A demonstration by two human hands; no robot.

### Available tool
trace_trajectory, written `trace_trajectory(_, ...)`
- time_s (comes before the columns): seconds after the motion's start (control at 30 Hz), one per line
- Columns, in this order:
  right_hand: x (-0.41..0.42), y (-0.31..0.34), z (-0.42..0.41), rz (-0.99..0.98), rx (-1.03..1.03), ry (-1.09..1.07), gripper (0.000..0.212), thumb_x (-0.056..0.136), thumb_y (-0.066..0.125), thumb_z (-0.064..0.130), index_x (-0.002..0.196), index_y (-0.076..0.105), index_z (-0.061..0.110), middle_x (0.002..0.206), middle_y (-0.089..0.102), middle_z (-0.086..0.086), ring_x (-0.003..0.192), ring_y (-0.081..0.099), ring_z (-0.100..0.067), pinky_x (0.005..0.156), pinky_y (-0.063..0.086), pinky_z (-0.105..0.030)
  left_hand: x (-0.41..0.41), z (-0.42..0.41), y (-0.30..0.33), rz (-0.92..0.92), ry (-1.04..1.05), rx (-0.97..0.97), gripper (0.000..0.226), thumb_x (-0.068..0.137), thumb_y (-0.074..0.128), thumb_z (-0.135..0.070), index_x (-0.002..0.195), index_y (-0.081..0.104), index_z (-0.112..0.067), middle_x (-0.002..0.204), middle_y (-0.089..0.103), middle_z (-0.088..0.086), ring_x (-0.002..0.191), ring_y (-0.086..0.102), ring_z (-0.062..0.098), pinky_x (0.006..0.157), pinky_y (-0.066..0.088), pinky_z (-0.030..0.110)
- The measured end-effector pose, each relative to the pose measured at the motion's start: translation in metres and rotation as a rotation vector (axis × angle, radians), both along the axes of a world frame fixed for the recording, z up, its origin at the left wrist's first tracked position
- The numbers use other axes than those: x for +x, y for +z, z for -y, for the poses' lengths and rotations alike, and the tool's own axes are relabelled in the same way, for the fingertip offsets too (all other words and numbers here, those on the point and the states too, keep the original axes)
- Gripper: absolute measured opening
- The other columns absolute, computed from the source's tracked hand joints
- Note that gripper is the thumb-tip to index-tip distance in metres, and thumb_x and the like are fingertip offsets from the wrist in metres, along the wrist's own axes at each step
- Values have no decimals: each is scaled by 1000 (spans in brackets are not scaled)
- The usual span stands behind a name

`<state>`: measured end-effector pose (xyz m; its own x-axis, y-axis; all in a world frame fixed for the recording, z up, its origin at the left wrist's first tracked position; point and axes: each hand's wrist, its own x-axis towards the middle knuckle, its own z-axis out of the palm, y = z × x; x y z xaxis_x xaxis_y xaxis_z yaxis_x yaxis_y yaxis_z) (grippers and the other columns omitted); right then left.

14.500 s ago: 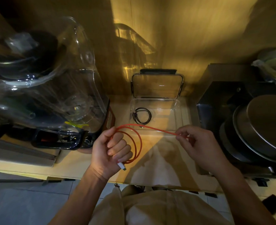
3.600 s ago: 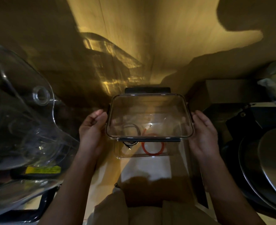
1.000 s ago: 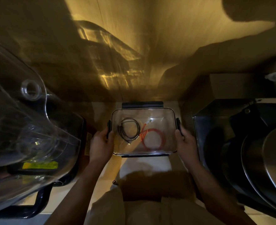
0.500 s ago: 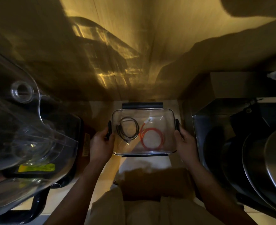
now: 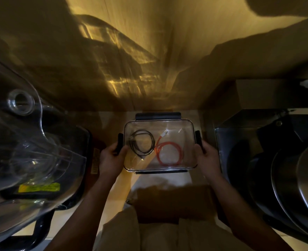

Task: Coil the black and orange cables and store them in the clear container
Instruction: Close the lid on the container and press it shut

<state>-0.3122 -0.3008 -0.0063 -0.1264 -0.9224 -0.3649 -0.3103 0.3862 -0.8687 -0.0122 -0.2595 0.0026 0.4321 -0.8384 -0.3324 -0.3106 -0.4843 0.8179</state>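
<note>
The clear container (image 5: 187, 127) stands on the counter at the centre with its transparent lid down on top. Through the lid I see the coiled black cable (image 5: 141, 143) on the left and the coiled orange cable (image 5: 169, 153) with a white plug on the right. My left hand (image 5: 110, 157) grips the black side clip on the container's left edge. My right hand (image 5: 206, 156) grips the black clip on the right edge.
A large clear blender jug on a black base (image 5: 32, 151) crowds the left. Stacked metal pans and lids (image 5: 294, 178) fill the right, behind a dark metal box (image 5: 231, 142). A wooden wall rises just behind the container. A black clip (image 5: 158, 115) sits on its far edge.
Over the last second the container has stayed in place with the lid on; both hands have stayed on the side clips, with only slight finger movement.
</note>
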Motion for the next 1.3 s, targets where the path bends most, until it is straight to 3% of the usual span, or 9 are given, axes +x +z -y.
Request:
trace_trajectory(0.1, 1, 4, 1, 10, 38, -34, 25, 100, 52, 20, 110, 70, 33, 101, 73, 13, 93, 69, -3, 70, 56, -17, -3, 1, 1, -173, 102, 24, 14, 91, 67, -21, 89, 69, -35, 87, 72, -10, 85, 67, 8, 70, 52, 28)
trace_trajectory(0.2, 1, 6, 2, 11, 103, -74, 21, 100, 53, 27, 91, 67, 39, 91, 71, 12, 92, 67, -7, 63, 51, -19, -2, 2, 0, -287, 176, 46, 14, 90, 69, -19, 102, 70, -26, 92, 71, -6, 88, 67, 11, 66, 49, 25)
trace_trajectory(0.3, -1, 3, 3, 52, 154, -113, 18, 99, 54, 29, 91, 65, 40, 93, 71, 10, 93, 65, -7, 66, 50, -23, -1, 1, -2, -419, 258, 109, 23, 89, 70, -22, 112, 69, -20, 94, 72, 2, 87, 67, 16, 66, 51, 27)
trace_trajectory(0.43, -1, -1, 4, 96, 167, -187, 12, 99, 56, 23, 106, 66, 25, 101, 72, 0, 96, 67, -18, 58, 50, -14, -3, -4, -6, -489, 301, 148, 19, 90, 69, -28, 107, 70, -20, 87, 74, 1, 77, 70, 13, 58, 51, 23)
trace_trajectory(0.53, 1, 0, -1, 14, 55, -183, 30, 98, 58, 17, 127, 57, 11, 122, 66, -8, 106, 61, -18, 70, 49, -15, -6, -9, -7, -354, 296, 138, 24, 87, 69, -41, 105, 69, -24, 87, 74, -3, 81, 70, 14, 60, 50, 25)
trace_trajectory(0.63, 5, 8, -8, -221, -109, -33, 40, 100, 54, 21, 139, 51, 13, 132, 60, -6, 118, 57, -19, 90, 50, -29, -10, -13, -8, -94, 229, 86, 42, 88, 65, -48, 122, 63, -22, 112, 69, 6, 105, 64, 25, 78, 47, 33)
trace_trajectory(0.8, 17, 18, -7, -338, -201, 102, 40, 101, 44, 7, 140, 52, 9, 133, 62, -12, 118, 59, -26, 92, 46, -27, -23, -13, -8, 193, 49, 26, 56, 100, 47, -40, 150, 35, -19, 142, 54, 13, 129, 50, 32, 99, 41, 36)
trace_trajectory(1.07, 15, 18, -7, -359, -116, 120, 43, 102, 42, 10, 145, 47, 13, 103, 70, -11, 86, 62, -14, 60, 37, -5, -26, -13, -7, 209, -45, -24, 37, 104, 37, -34, 130, 56, -16, 99, 67, 11, 92, 64, 31, 67, 39, 30)
trace_trajectory(1.3, 15, 18, -3, -302, -88, 80, 39, 102, 43, 7, 139, 53, 12, 104, 64, -2, 95, 56, -10, 63, 36, -2, -23, -10, -7, 162, -48, 7, 30, 105, 37, -32, 113, 62, -18, 87, 63, 2, 79, 60, 22, 62, 38, 29)
